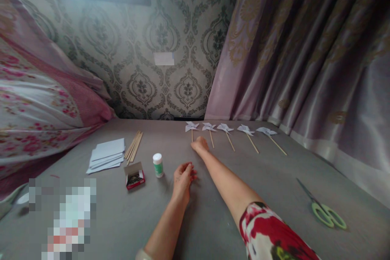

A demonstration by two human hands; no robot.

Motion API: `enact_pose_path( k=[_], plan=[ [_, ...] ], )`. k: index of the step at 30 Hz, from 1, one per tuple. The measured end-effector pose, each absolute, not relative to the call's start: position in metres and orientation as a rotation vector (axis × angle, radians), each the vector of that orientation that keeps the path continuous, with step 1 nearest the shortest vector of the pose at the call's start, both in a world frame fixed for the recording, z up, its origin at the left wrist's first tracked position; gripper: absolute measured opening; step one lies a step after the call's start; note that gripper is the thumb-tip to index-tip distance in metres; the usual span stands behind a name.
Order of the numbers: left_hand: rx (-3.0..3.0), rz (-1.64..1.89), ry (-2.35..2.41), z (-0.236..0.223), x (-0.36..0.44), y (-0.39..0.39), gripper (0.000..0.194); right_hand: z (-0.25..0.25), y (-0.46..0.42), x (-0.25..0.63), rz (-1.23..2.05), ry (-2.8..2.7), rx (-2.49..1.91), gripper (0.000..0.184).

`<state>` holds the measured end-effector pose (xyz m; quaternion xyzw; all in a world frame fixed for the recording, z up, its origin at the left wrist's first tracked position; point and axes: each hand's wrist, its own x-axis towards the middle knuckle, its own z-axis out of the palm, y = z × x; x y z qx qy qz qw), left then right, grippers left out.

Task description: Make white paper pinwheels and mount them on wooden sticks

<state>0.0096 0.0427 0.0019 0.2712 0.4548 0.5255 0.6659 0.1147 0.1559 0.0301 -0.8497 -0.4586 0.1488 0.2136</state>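
At the far side of the table, my right hand is closed at the lower end of a pinwheel's stick; its fingers are mostly hidden behind the hand. That white paper pinwheel lies leftmost in a row of several. Beside it are a second pinwheel and a third pinwheel, each on a thin wooden stick. My left hand hovers low over the table nearer to me, fingers loosely curled and a little apart, with nothing visible in them. Left of it stands a white glue bottle with a green label.
A small red box of dark bits sits open left of the bottle. Behind it lie wooden sticks and a stack of white paper. Green-handled scissors rest at the right. Curtains hang along the right edge.
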Motion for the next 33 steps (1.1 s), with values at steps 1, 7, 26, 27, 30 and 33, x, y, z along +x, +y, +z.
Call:
enact_pose_path(
  k=[1,7,26,27,30,33],
  plan=[
    [0.615,1.185,1.03,0.001,0.01,0.043,0.018,0.03,0.155,0.114,0.424,-1.271,-2.365,0.032],
    [0.641,1.191,1.045,0.0,0.009,0.043,0.02,0.031,0.15,0.112,0.432,-1.277,-2.38,0.031],
    [0.612,1.185,1.028,0.006,0.01,0.04,0.013,0.03,0.15,0.103,0.409,-1.286,-2.372,0.029],
    [0.61,1.183,1.029,0.007,0.01,0.04,0.013,0.03,0.15,0.103,0.409,-1.283,-2.371,0.028],
    [0.6,1.182,1.032,0.008,0.01,0.04,0.012,0.031,0.15,0.102,0.409,-1.276,-2.37,0.027],
    [0.6,1.187,1.024,0.008,0.01,0.04,0.013,0.031,0.15,0.102,0.408,-1.269,-2.371,0.027]
  ],
)
